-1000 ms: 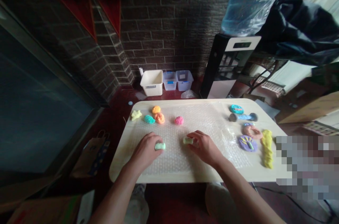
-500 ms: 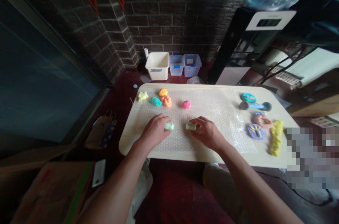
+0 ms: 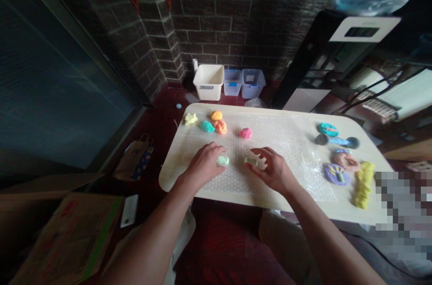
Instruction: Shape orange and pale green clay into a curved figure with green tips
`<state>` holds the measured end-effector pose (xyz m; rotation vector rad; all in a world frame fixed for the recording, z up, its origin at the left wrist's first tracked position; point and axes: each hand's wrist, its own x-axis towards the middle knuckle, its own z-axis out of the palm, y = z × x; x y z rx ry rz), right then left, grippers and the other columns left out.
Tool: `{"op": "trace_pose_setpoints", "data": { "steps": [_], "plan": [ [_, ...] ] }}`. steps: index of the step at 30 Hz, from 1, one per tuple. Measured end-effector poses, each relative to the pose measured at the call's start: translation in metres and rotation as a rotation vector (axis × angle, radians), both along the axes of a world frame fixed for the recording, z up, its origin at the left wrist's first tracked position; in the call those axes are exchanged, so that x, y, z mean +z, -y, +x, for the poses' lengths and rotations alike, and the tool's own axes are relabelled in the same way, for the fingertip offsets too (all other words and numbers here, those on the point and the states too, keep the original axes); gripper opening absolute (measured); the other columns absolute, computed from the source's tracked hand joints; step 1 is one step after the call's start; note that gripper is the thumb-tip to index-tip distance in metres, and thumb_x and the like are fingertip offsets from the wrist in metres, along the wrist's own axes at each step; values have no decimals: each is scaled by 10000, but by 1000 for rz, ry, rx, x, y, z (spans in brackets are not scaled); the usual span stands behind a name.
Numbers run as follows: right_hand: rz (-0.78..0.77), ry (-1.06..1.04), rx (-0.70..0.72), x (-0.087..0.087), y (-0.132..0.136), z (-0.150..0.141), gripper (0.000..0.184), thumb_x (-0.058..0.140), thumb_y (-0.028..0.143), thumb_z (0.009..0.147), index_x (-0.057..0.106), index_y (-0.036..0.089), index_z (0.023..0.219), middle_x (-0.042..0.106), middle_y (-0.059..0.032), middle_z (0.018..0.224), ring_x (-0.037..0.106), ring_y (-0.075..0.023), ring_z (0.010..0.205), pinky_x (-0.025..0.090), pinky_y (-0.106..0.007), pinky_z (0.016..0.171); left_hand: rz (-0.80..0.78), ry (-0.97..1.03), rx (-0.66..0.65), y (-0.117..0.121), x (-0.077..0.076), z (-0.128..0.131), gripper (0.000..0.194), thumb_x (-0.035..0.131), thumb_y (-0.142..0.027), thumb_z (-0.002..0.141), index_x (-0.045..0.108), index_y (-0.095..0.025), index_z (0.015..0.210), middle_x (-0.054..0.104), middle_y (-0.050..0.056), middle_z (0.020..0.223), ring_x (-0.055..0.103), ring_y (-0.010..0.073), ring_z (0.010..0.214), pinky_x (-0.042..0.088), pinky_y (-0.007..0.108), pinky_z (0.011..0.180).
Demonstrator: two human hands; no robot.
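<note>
My left hand [image 3: 209,159] is curved around a short pale green clay roll [image 3: 222,160], its index finger raised a little above the piece. Facing it, my right hand [image 3: 270,163] has thumb and index finger apart, with a second pale green clay roll [image 3: 250,160] between them. Both rolls appear to rest on the bubble wrap [image 3: 232,181]; exact finger contact is hard to make out. Behind the hands lie a pink clay ball [image 3: 246,133], an orange-pink clay lump [image 3: 220,126], a teal clay piece [image 3: 207,126], a yellow-orange lump [image 3: 216,115] and a pale yellow star-like piece [image 3: 191,118].
At the table's [image 3: 172,166] right lie a teal disc [image 3: 328,130], a blue-grey dumbbell shape [image 3: 338,141], a pinkish ring [image 3: 347,162], a purple disc [image 3: 332,178] and a yellow twist [image 3: 364,184]. Bins [image 3: 208,82] and a water dispenser [image 3: 305,62] stand beyond.
My right hand brought its clay roll left, nearer the other one. Since then the rolls have stayed put on the wrap while my right fingers spread and my left index finger lifted slightly. The view shifted.
</note>
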<state>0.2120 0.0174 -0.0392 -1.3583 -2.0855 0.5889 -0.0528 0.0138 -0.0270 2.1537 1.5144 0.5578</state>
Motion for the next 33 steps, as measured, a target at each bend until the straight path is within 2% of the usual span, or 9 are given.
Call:
{"op": "trace_pose_setpoints", "data": {
  "steps": [3,6,9,12,14,20,23,27,33],
  "plan": [
    [48,-72,-73,8,-1,-16,318,689,422,955,739,171,1144,746,-143,1064,717,-257,883,569,-325,610,14,14,0,3,5,0,522,819,-174,771,682,-199,1274,678,118,1238,660,307,1169,537,435,1050],
    [88,-125,-111,13,-5,-39,254,656,393,977,748,173,1064,766,-118,986,715,-227,792,564,-322,615,36,53,16,6,10,-1,547,776,-189,784,649,-191,1316,665,128,1290,648,317,1210,522,456,1083],
    [98,-136,-127,13,-13,-65,180,681,310,946,745,169,1037,779,-93,949,712,-207,739,564,-323,651,54,137,108,4,12,-6,517,665,-74,784,644,-166,1292,673,134,1301,640,312,1241,504,468,1110],
    [63,-119,-169,9,-26,-87,133,700,234,909,737,173,1021,794,-86,989,732,-201,754,563,-305,660,64,241,255,-1,13,-12,494,533,48,770,669,-156,1199,717,128,1223,680,279,1177,528,445,1071],
    [52,-99,-206,7,-37,-99,120,701,212,901,736,175,1009,798,-87,989,740,-199,740,562,-302,666,66,282,320,-5,14,-17,469,494,68,779,680,-155,1148,742,126,1160,711,261,1093,557,429,1012],
    [45,60,-285,5,-73,-125,176,771,194,841,745,174,1014,787,-109,1025,729,-224,779,529,-335,756,86,412,410,-12,21,-22,348,531,20,824,698,-159,1072,775,111,1060,736,234,987,585,386,930],
    [50,152,-285,5,-82,-135,170,788,168,803,737,178,965,779,-111,998,725,-252,840,502,-334,765,97,476,441,-13,24,-23,303,556,-4,834,701,-171,1041,783,97,1032,744,225,980,583,368,917],
    [78,198,-274,7,-85,-138,47,717,154,846,719,183,883,772,-110,947,720,-246,811,481,-318,724,86,523,461,-14,22,-23,255,587,-26,830,706,-183,992,788,95,1008,748,238,952,581,376,888],
    [135,74,-273,26,-63,-121,52,672,228,878,697,183,871,779,-94,904,707,-213,683,521,-322,683,64,578,499,-17,24,-15,237,618,-81,860,694,-160,1070,762,131,1069,729,254,942,563,411,919]
  ]
}}
